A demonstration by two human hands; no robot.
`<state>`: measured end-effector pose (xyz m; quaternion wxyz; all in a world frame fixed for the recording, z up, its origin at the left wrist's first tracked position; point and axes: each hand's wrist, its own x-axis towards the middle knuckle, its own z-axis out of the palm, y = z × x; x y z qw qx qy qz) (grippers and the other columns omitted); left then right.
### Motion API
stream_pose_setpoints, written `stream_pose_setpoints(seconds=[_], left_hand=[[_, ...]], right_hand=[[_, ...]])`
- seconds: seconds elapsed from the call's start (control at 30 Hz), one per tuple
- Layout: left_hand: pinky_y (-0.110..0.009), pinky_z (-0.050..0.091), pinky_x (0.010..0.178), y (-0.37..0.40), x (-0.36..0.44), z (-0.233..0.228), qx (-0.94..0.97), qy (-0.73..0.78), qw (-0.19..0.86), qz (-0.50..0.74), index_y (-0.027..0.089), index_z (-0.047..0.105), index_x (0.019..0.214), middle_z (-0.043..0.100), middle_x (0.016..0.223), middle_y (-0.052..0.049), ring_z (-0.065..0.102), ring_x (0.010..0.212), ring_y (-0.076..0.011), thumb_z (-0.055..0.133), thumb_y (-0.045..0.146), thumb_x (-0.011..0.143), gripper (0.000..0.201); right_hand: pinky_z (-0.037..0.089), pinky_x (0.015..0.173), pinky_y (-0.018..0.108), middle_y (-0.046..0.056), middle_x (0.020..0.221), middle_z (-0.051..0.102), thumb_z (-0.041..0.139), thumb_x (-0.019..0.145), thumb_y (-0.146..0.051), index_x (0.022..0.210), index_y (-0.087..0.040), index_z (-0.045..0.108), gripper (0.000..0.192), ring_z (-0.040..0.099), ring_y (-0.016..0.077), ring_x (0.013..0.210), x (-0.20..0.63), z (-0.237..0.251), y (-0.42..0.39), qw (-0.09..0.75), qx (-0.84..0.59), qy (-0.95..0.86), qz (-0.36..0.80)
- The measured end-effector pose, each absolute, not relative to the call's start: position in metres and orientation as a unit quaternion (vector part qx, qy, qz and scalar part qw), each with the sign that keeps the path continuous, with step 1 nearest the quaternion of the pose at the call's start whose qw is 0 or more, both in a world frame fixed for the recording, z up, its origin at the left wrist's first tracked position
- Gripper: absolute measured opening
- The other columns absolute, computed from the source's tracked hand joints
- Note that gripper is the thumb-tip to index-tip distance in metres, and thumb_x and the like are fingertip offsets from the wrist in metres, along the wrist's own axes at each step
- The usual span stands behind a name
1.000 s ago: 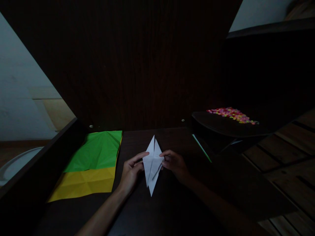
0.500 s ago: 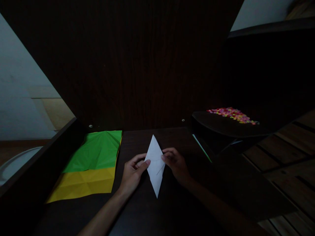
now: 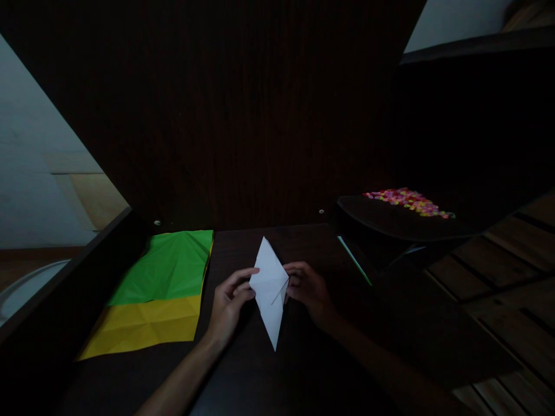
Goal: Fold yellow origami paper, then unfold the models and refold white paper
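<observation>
A white sheet of paper (image 3: 267, 292), folded into a tall diamond, is held between my two hands just above the dark table. My left hand (image 3: 229, 296) grips its left corner, with the index finger over the edge and the thumb lower down against the side. At the right corner my right hand (image 3: 309, 290) closes on the paper, its curled fingers partly hidden in shadow. Crease lines and a small slanted flap show on the diamond's lower right half.
Left of my hands lies a green sheet of paper (image 3: 167, 268) over a yellow sheet (image 3: 151, 323). A thin green-and-white strip (image 3: 354, 260) lies to the right. Colourful small pieces (image 3: 407, 200) are heaped on a dark rounded surface at the right. A dark upright panel (image 3: 243, 115) stands behind.
My left thumb has slid off the paper's face to its left edge, and the left index finger now lies over it. The diamond's top has shifted slightly left.
</observation>
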<state>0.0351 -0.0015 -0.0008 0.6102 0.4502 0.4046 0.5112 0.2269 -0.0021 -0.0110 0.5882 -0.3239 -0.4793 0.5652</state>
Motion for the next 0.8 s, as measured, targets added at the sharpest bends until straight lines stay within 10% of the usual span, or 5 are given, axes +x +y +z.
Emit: stream_pose_setpoints(seconds=[0.33,0.8], left_hand=[[-0.029,0.054,0.073,-0.0006,0.0423,0.0015,0.466,0.374,0.578,0.556,0.019,0.055,0.118,0.067,0.106,-0.007,0.07,0.083,-0.02,0.076,0.023,0.071,0.052],[-0.027,0.053,0.073,-0.0041,0.0431,0.0013,0.621,0.405,0.403,0.536,0.019,0.066,0.102,0.065,0.1,-0.006,0.064,0.089,-0.0197,0.067,0.018,0.077,0.025]], right_hand=[[0.055,0.047,0.026,-0.002,0.08,0.064,0.076,0.071,-0.025,0.096,-0.024,0.057,0.031,0.064,0.0133,0.054,0.2192,-0.0129,-0.0016,0.598,-0.347,-0.473,0.546],[0.05,0.046,0.023,-0.006,0.059,0.057,0.069,0.072,-0.02,0.092,-0.021,0.061,0.022,0.057,0.0114,0.048,0.2208,-0.0055,-0.0081,0.582,-0.41,-0.542,0.446]])
